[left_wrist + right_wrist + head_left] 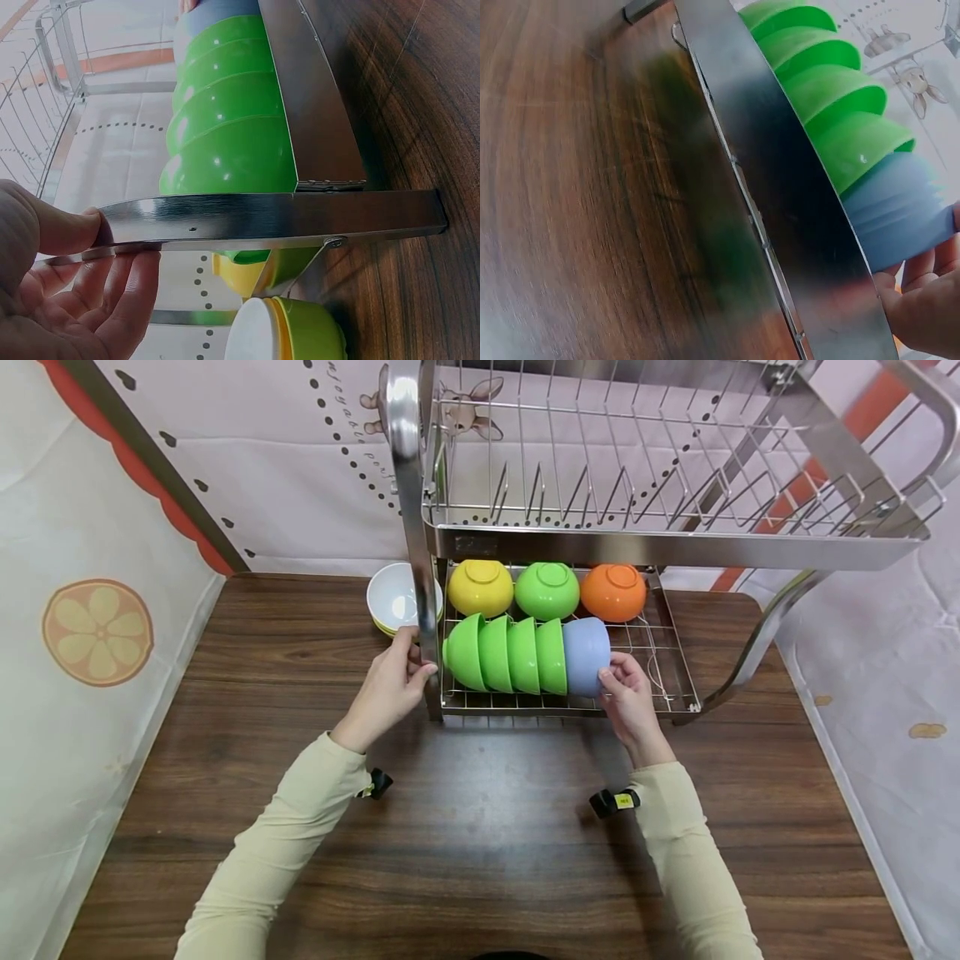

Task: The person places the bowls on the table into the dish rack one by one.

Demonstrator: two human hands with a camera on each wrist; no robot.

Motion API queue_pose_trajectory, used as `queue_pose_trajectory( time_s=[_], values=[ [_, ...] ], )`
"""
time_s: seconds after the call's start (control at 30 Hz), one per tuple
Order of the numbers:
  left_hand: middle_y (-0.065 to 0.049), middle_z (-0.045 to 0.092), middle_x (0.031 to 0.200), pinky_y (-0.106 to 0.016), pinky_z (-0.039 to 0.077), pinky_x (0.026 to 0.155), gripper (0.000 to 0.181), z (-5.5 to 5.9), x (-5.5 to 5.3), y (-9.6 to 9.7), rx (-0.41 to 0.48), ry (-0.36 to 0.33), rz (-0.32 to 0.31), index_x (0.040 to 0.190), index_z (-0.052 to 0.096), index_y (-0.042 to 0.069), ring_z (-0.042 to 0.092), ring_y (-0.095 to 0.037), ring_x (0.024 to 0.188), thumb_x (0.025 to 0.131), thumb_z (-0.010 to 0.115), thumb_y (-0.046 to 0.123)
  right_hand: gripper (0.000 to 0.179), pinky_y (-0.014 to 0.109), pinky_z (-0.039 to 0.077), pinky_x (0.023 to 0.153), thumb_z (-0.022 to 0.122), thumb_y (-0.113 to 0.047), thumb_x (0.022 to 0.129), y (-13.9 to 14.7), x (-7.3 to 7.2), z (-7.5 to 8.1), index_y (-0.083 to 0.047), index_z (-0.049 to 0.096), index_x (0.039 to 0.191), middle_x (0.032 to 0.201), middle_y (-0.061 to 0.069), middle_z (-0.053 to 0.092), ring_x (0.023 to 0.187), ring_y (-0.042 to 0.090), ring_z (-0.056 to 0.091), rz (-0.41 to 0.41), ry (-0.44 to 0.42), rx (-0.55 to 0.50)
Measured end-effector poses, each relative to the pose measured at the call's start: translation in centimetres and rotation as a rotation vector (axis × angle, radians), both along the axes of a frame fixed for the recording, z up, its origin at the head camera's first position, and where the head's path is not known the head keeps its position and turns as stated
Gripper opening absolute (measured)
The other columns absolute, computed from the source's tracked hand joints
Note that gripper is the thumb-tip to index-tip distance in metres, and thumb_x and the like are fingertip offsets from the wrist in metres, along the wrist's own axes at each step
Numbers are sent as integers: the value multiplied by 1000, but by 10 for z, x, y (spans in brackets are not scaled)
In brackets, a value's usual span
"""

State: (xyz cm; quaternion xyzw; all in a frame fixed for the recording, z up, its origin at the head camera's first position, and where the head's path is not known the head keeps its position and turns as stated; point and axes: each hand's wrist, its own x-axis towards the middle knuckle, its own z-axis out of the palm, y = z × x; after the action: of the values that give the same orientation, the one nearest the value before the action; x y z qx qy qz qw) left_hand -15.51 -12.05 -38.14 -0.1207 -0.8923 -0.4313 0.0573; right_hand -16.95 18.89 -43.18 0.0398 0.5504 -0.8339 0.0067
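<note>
My left hand (386, 689) pinches the front left metal post (225, 217) of the dish rack, thumb on one side and fingers on the other. On the rack's lower shelf, a row of nested green bowls (522, 656) lies on its side. A light blue bowl (587, 652) sits at the right end of that row, against the last green bowl. My right hand (632, 703) holds the blue bowl by its right edge between thumb and fingers. In the right wrist view, the fingers (922, 270) reach around the blue bowl's end, close above the shelf's metal front rail (780, 180).
Behind the row stand upside-down yellow (480, 588), green (547, 592) and orange bowls (613, 593). A stack of bowls with a white one (393, 599) on top is on the wooden table (480, 843), left of the post. The wire upper shelf (600, 460) overhangs at the back.
</note>
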Motion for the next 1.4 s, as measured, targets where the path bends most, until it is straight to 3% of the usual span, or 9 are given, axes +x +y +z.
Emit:
queue_pose_trajectory(
  time_s=[0.4, 0.6, 0.87, 1.03, 1.27, 1.4],
  values=[
    [-18, 59, 90, -36, 52, 70, 40, 2, 1, 1, -7, -10, 0, 119, 41, -2, 64, -28, 80, 84, 60, 1, 31, 17, 36, 51, 44, 11, 88, 0, -1, 0, -17, 56, 87, 65, -5, 48, 59, 6, 44, -1, 26, 173],
    [-18, 58, 91, -36, 53, 70, 40, 0, 0, -1, -14, -12, -3, 119, 40, -2, 64, -28, 80, 84, 60, 3, 28, 15, 34, 47, 47, 10, 87, 3, -2, -1, -16, 55, 90, 66, -6, 48, 55, 5, 40, -12, 49, 315],
    [-18, 58, 91, -36, 52, 70, 41, -1, -2, -2, -25, -13, -8, 120, 40, -2, 64, -28, 79, 85, 60, 4, 15, 16, 35, 52, 51, 13, 83, -1, -3, -8, 13, 51, 98, 65, -8, 46, 57, 3, 41, -102, 151, 530],
    [-18, 58, 91, -37, 52, 71, 41, 0, -2, -2, -26, -17, -11, 120, 39, -2, 64, -29, 80, 85, 60, 4, 15, 16, 35, 54, 51, 13, 82, -2, -1, -8, 14, 52, 97, 67, -9, 46, 60, 3, 41, -119, 143, 542],
    [-18, 58, 91, -37, 52, 70, 42, 0, -2, -3, -35, -29, -7, 120, 40, -2, 63, -28, 79, 84, 61, 5, 22, 15, 42, 62, 52, 11, 82, -2, 1, -5, 13, 51, 104, 75, -6, 52, 69, 3, 49, -78, 71, 568],
    [-18, 58, 90, -37, 52, 70, 42, 0, -2, -4, -35, -26, -10, 120, 40, -2, 64, -28, 79, 84, 61, 5, 29, 15, 43, 69, 52, 12, 81, 1, 1, 0, 12, 50, 111, 83, -5, 55, 76, 3, 52, -75, 109, 565]
  ],
)
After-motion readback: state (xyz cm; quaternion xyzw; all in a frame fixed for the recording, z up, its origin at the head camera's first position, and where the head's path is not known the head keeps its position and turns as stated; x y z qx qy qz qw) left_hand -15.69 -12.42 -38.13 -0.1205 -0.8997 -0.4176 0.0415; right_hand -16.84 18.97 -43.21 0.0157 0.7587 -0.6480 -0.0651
